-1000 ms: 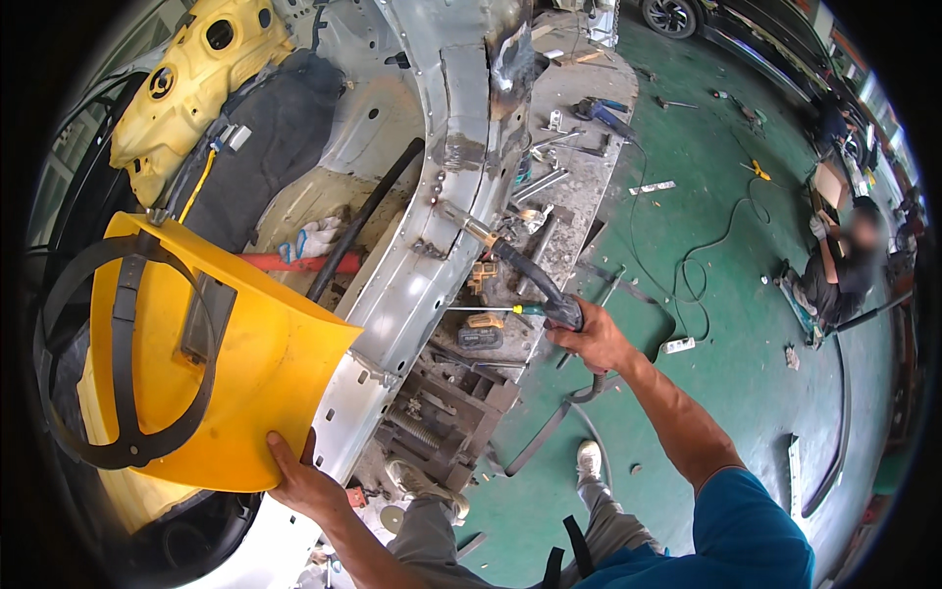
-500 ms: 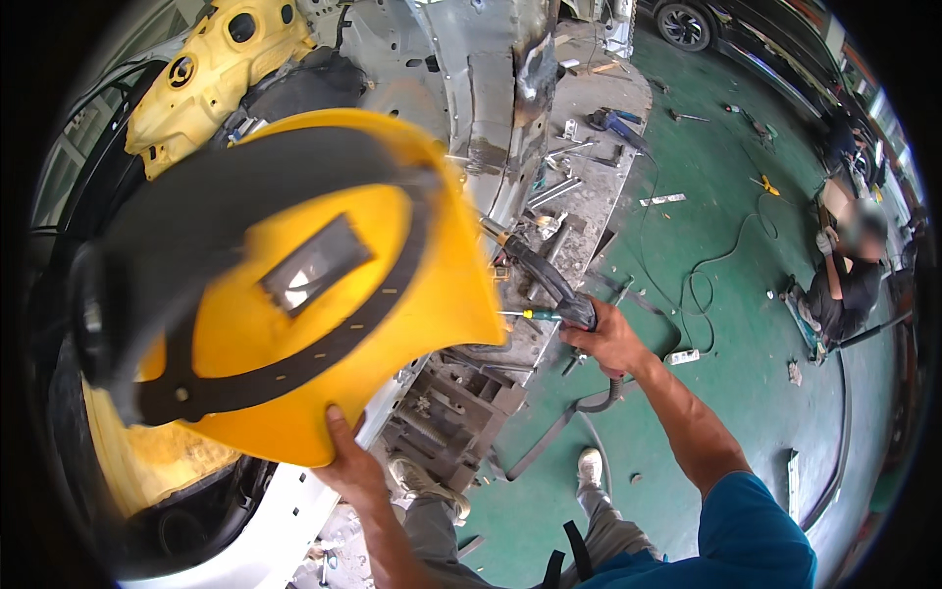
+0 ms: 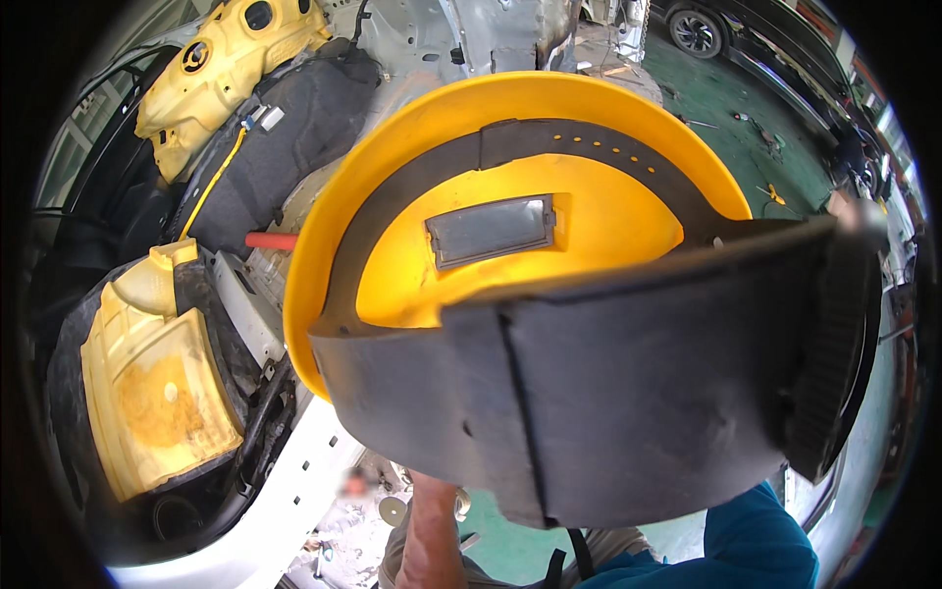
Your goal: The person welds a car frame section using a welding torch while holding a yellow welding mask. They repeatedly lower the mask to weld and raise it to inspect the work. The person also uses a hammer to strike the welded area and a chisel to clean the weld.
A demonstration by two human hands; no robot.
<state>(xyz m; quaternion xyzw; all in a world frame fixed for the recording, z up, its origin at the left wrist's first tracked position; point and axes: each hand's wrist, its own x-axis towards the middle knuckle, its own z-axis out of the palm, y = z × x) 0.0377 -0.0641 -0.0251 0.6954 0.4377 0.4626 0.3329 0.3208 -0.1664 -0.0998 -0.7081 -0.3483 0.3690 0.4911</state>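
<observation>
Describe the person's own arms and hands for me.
The left forearm is bare where it shows, with no band or watch visible. On the right, only a bright blue sleeve shows. Both hands are hidden from view.

Welding mask [image 3: 613, 231], yellow, one, hollow side facing the camera.
Fitted with black headband [image 3: 608, 393], foremost, and dark rectangular window [image 3: 491, 231]; left forearm [image 3: 432, 535] passing up behind the headband; blue sleeve [image 3: 760, 540], lower right. At left: upper yellow moulded panel [image 3: 226, 74]; lower yellow moulded panel [image 3: 162, 393], stained; red bar [image 3: 270, 240], partly covered by the mask; white car sill [image 3: 265, 530], perforated. Upper right: dark car [image 3: 775, 59], spoked wheel [image 3: 695, 32], green floor [image 3: 672, 83].
</observation>
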